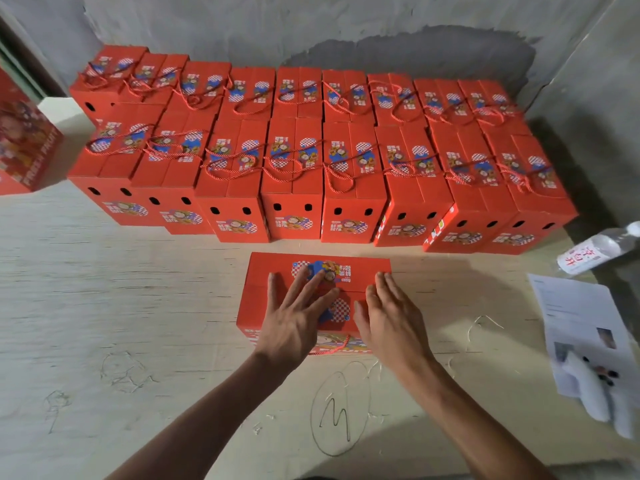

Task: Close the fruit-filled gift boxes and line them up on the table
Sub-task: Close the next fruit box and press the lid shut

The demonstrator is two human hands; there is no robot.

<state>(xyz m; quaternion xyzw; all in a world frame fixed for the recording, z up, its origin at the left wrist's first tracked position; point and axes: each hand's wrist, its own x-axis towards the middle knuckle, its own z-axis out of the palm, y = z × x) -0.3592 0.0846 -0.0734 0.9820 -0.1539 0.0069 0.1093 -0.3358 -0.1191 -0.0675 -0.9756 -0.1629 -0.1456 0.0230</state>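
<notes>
- the box (pixel 277 299) being worked on lies straight ahead of the person on the table (pixel 104 306), alone, a little in front of the two rows of boxes (pixel 294 150) lined up against the wall (pixel 346 26).
- its long axis runs left to right across the person, whereas the lined-up boxes show their short ends toward the person.
- both hands are on top of it, so neither has any reaching to do: the left hand (pixel 294 317) lies flat with fingers spread over the middle of the lid, the right hand (pixel 388 313) lies flat with fingers together at the right end.
- neither hand grips anything; straight fingers press down on the flaps.
- a red cord handle (pixel 332 346) hangs down the near face, just between the wrists.
- the front row looks full across, so i'd guess this box starts a new row, and needs a quarter turn to match.
- off to the right, well apart, lie a bottle (pixel 595 251), a sheet of paper (pixel 581 317) and something white (pixel 595 393).
</notes>
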